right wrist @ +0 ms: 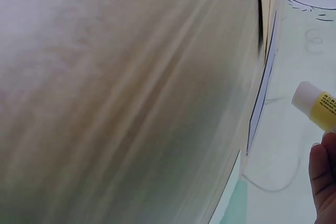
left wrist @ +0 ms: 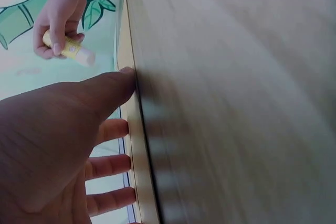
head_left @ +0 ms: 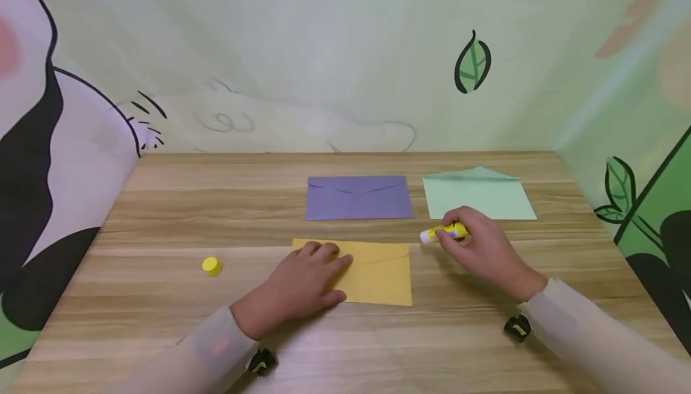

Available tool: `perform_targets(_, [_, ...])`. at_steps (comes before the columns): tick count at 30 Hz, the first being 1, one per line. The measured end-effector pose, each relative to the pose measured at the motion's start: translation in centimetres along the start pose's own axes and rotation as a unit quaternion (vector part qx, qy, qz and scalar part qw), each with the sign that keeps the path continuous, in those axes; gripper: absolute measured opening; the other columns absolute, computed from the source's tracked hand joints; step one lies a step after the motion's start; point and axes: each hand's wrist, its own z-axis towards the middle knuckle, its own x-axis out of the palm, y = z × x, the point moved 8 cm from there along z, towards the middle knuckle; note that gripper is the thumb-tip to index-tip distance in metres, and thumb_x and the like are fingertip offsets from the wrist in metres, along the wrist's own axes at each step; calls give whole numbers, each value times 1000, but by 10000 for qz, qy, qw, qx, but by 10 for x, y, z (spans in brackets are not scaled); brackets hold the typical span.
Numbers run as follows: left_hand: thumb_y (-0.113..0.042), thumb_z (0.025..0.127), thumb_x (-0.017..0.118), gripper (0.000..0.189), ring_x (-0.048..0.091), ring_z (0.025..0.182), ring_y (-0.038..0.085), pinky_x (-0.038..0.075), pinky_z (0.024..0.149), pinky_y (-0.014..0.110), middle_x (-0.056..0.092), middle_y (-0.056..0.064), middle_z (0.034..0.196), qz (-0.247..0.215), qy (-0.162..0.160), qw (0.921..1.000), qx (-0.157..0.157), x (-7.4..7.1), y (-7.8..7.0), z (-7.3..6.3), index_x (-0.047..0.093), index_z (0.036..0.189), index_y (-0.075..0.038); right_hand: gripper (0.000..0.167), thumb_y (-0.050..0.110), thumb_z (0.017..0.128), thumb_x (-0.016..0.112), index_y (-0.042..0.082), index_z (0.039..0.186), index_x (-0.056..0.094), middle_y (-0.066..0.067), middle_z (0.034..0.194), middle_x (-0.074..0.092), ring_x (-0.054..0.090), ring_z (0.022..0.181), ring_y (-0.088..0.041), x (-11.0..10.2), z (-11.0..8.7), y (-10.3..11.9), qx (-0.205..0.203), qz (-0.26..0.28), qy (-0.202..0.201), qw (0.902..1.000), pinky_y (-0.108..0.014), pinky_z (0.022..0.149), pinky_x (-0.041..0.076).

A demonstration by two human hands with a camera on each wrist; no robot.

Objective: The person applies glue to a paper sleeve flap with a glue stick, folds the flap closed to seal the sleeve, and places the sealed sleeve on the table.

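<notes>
A yellow envelope (head_left: 378,277) lies on the table in front of the person, its flap folded down along the far side. The left hand (head_left: 305,280) rests on its left part with spread fingers, fingertips on the paper; the left wrist view shows the thumb (left wrist: 118,85) at the near edge. Above the table, right of this envelope, the right hand (head_left: 480,250) holds a yellow glue stick (head_left: 445,232) between thumb and fingers. The white end of the glue stick (right wrist: 310,95) is uncapped and points left.
A yellow cap (head_left: 212,266) stands on the table at the left. Behind the yellow envelope lies a purple envelope (head_left: 358,199) with its flap down. To its right is a mint green envelope (head_left: 475,196) with a raised flap. A printed cloth backdrop (head_left: 324,52) surrounds the table.
</notes>
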Motion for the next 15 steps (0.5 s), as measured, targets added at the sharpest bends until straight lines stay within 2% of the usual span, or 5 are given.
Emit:
perform_targets(8, [-51, 96, 61, 64, 48, 131, 36, 45, 104, 51, 48, 12, 147, -71, 43, 9997, 239, 3, 17, -9, 47, 150, -19, 21, 10, 84, 78, 10, 97, 61, 3, 89, 63, 55, 73, -13, 4, 0, -1, 31, -25, 94, 9999, -28, 60, 50])
perform_targets(15, [-33, 98, 63, 57, 41, 139, 41, 36, 113, 55, 45, 16, 150, -390, -39, 9981, 484, 3, 28, -17, 48, 149, -15, 22, 9, 84, 78, 10, 97, 61, 4, 89, 63, 54, 72, -12, 3, 0, -2, -27, -63, 56, 10000, -29, 60, 50])
